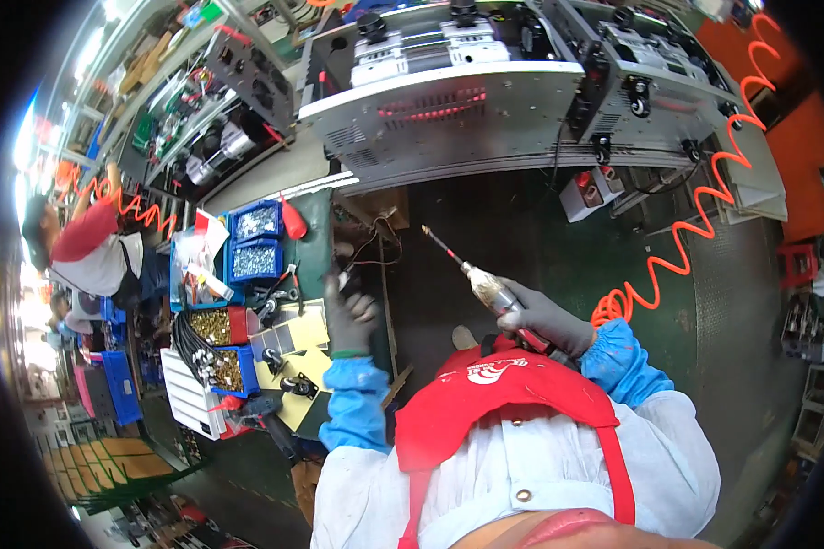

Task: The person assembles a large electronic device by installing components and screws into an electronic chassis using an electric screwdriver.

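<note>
My right hand, in a grey glove, grips a power screwdriver with a worn pale front. Its long thin bit points up and to the left, away from any workpiece. My left hand, also gloved, is over the right edge of the green-topped bench. Its fingers are curled, one reaching further forward; what they hold, if anything, is too small to make out. Beside it lie yellow sheets and a black caster. Blue bins of small metal parts stand further left.
Large metal cabinets with open tops stand on a rail ahead. An orange coiled hose hangs on the right, down to my right hand. Another drill lies at the bench's near end. A person in red and white works at far left.
</note>
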Action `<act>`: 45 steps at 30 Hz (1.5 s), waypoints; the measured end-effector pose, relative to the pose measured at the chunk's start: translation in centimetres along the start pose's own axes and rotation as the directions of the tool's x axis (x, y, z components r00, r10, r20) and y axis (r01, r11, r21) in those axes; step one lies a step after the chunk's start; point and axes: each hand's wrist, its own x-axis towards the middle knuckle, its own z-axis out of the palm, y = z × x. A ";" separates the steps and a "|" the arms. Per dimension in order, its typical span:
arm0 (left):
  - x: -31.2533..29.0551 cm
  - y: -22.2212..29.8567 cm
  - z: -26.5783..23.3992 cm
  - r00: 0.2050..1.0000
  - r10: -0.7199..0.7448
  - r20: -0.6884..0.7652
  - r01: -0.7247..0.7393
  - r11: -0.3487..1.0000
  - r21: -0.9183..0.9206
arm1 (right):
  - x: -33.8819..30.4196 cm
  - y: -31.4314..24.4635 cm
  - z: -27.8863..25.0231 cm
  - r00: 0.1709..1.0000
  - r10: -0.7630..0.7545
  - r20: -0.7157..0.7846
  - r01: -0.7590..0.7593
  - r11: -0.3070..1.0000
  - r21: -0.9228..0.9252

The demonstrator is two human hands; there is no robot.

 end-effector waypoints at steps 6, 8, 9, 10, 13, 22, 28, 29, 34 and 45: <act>4.2 -12.3 16.9 0.934 -0.240 0.264 0.212 0.968 0.130 | -3.6 -1.3 -2.1 0.918 -0.286 -0.276 0.284 0.958 -0.046; 5.3 -14.6 19.5 0.953 -0.234 0.192 0.203 0.965 0.167 | -4.2 -1.0 -3.9 0.903 -0.308 -0.299 0.316 0.949 -0.022; 5.9 -15.5 20.4 0.928 -0.294 0.227 0.252 0.947 0.197 | -4.7 -1.1 -4.6 0.888 -0.322 -0.328 0.338 0.941 -0.008; 6.5 -16.3 21.1 0.899 -0.355 0.258 0.300 0.926 0.228 | -4.9 -1.1 -5.4 0.879 -0.335 -0.339 0.356 0.935 -0.001; 6.5 -18.6 23.4 0.888 -0.347 0.301 0.249 0.915 0.319 | -5.9 -1.5 -7.1 0.868 -0.338 -0.364 0.368 0.930 0.016; 9.0 -22.9 26.2 0.900 -0.296 0.319 0.019 0.760 0.650 | -5.5 -2.3 -12.7 0.862 -0.322 -0.391 0.382 0.920 0.085; 12.9 -25.1 30.2 0.914 -0.294 0.278 0.086 0.813 0.576 | -3.3 -4.6 -14.6 0.804 -0.372 -0.464 0.469 0.876 0.110; 13.6 -25.3 30.8 0.914 -0.293 0.282 0.083 0.813 0.576 | -2.8 -5.0 -15.1 0.803 -0.376 -0.464 0.472 0.875 0.108; 16.2 -25.9 32.8 0.943 -0.220 0.250 0.030 0.805 0.592 | 0.1 -6.3 -17.8 0.815 -0.362 -0.453 0.462 0.877 0.130; 17.2 -26.0 33.8 0.972 -0.132 0.195 -0.025 0.764 0.645 | 0.9 -7.1 -17.9 0.852 -0.307 -0.425 0.430 0.873 0.231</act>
